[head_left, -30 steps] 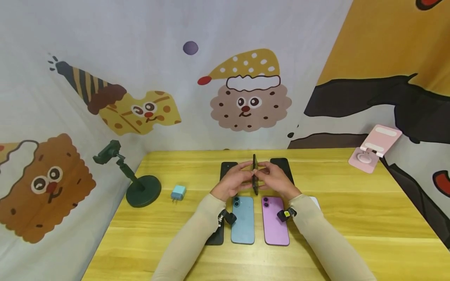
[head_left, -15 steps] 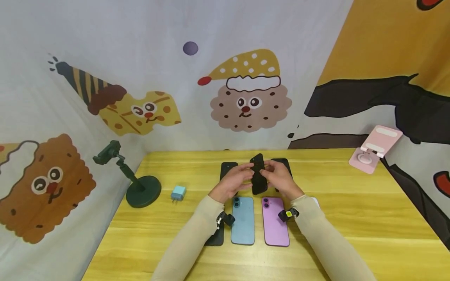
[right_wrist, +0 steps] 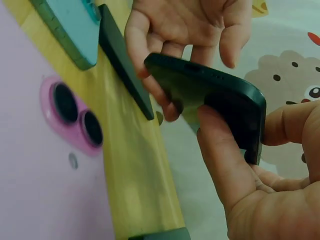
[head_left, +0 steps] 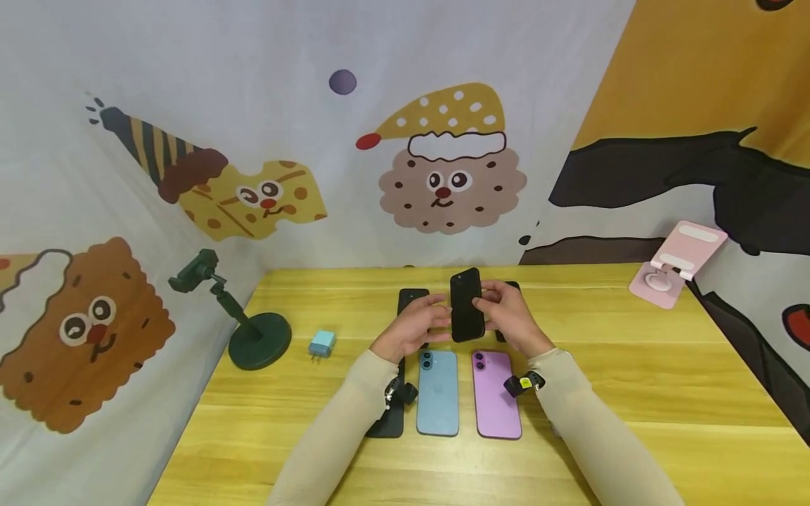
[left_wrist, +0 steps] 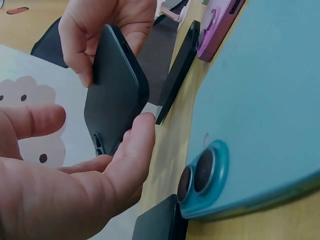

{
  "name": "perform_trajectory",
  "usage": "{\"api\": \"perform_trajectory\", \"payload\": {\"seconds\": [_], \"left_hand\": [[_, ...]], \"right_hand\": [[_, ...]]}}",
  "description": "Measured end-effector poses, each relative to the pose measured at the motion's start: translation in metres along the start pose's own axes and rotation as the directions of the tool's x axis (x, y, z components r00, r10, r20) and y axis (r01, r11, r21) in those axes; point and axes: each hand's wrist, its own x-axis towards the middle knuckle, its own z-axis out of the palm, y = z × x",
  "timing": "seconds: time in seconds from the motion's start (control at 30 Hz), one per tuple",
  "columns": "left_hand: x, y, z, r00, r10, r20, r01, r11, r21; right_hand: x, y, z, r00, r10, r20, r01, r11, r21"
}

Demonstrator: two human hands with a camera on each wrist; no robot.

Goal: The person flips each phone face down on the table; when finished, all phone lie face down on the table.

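Note:
My right hand [head_left: 511,318] holds a black smartphone [head_left: 467,306] upright above the table by its right edge, thumb on the near face and fingers behind. In the right wrist view the thumb lies across the glossy face of the phone [right_wrist: 235,95]. My left hand [head_left: 413,329] is at the phone's left edge, fingers loosely extended. The left wrist view shows the left thumb standing apart from the phone [left_wrist: 112,90], other fingertips right at its lower end. Below lie a blue phone [head_left: 437,400] and a pink phone [head_left: 498,400], backs up.
A black phone [head_left: 413,296] lies behind the left hand, another [head_left: 514,287] behind the right. One more dark phone [head_left: 388,423] is partly under the left forearm. A charger plug [head_left: 322,343] and green phone stand [head_left: 259,344] stand left, a pink stand [head_left: 690,246] far right.
The black phone has turned from edge-on to show its broad face. The right hand has moved slightly right with it, while the left hand's fingers have come away from its face to the edge.

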Motion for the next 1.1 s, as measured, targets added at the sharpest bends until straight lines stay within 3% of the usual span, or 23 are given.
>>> {"api": "perform_trajectory", "payload": {"seconds": [0.27,0.5,0.8,1.1], "left_hand": [[0.002,0.003,0.0,1.0,0.011,0.016,-0.01,0.999,-0.051],[0.004,0.005,0.004,0.999,0.016,-0.037,-0.016,1.0,-0.008],[0.004,0.001,0.007,0.998,0.045,-0.052,-0.037,0.988,0.151],[0.005,-0.002,0.01,0.993,0.057,-0.105,-0.019,0.942,0.335]], "right_hand": [[0.006,0.008,-0.006,1.0,0.017,0.026,-0.017,1.0,0.017],[0.01,0.018,-0.007,1.0,-0.005,0.031,0.007,0.996,-0.092],[0.011,0.02,-0.004,0.999,0.041,0.01,-0.036,0.954,-0.297],[0.008,0.018,-0.001,0.998,0.03,0.048,-0.011,0.932,-0.362]]}}
